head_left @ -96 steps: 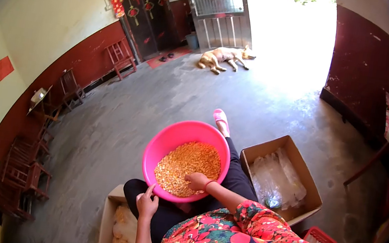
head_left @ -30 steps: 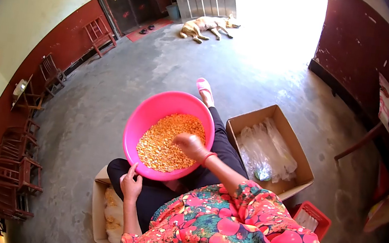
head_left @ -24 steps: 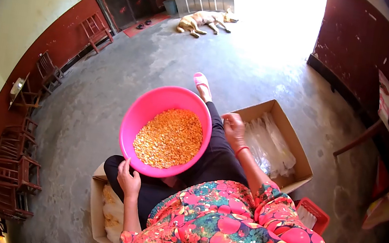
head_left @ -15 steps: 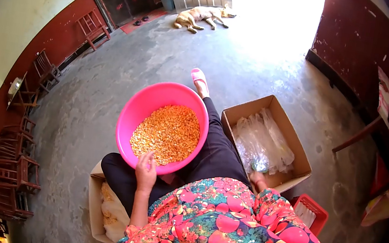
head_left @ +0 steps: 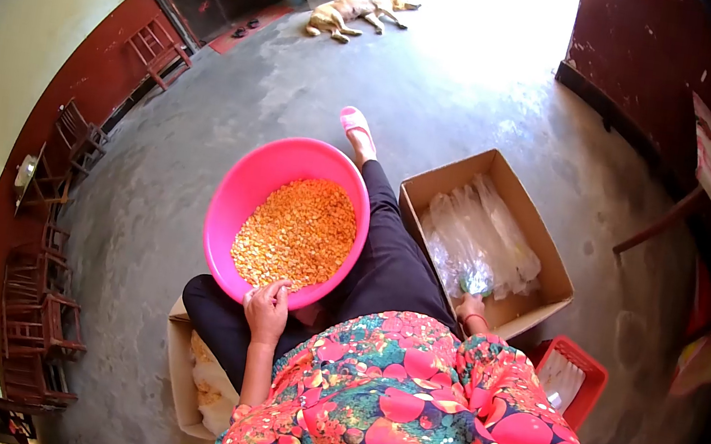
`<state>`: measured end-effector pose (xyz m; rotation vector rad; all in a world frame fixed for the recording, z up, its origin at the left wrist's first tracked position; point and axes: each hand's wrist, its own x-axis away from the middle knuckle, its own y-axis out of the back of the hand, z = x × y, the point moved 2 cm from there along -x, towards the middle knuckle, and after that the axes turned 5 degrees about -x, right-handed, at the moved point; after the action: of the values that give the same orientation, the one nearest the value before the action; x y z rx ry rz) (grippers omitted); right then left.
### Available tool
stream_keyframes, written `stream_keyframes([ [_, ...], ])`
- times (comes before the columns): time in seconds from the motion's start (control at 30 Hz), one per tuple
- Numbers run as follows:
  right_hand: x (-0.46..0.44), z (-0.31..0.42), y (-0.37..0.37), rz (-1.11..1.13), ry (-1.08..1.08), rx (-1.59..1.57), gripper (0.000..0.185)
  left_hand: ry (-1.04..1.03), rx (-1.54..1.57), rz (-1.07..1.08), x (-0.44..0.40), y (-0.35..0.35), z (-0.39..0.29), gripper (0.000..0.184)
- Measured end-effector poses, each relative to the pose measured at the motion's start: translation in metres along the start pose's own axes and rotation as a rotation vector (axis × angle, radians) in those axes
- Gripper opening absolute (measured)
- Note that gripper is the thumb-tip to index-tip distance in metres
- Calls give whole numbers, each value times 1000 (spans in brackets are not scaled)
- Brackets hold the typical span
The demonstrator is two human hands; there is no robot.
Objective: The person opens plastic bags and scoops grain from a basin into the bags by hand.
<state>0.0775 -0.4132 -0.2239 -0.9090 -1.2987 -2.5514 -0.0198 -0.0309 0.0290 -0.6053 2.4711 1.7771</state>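
Observation:
A pink plastic basin [head_left: 222,231] leans over my bent left leg, with orange corn-like kernels [head_left: 295,232] heaped inside. My left hand [head_left: 266,311] is at the basin's near rim, its fingers drawn together; anything between them is too small to make out. On the right, my right hand [head_left: 472,309] reaches into an open cardboard box [head_left: 548,308], its fingers closed at the near end of the clear plastic bags [head_left: 480,240]. A shiny, greenish bit of plastic [head_left: 476,281] shows at the fingertips.
A second cardboard box [head_left: 181,379] with filled clear bags stands by my left leg. A red basket [head_left: 591,391] with white items is at my right. Wooden chairs [head_left: 46,324] line the left wall; a dog [head_left: 357,13] lies near the bright doorway.
My left hand's fingers, more spread before, have drawn together at the rim. My right hand stays at the bags. The view has shifted slightly.

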Motion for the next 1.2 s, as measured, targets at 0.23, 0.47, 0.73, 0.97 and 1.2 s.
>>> stream_keyframes([
  [0.23,9,24,23,-64,12,10,42,-72,-46,-57,-1,-3,2,16],
  [0.47,-16,14,23,-36,-14,36,42,-24,-66,34,-1,-4,2,14],
  [0.73,-34,10,27,43,-46,109,40,-13,-50,61,-2,-5,1,16],
  [0.97,-40,7,30,95,-51,139,39,26,-26,81,-1,-7,4,16],
  [1.2,-40,-3,34,136,-51,163,37,8,-9,48,-1,-7,5,16],
])
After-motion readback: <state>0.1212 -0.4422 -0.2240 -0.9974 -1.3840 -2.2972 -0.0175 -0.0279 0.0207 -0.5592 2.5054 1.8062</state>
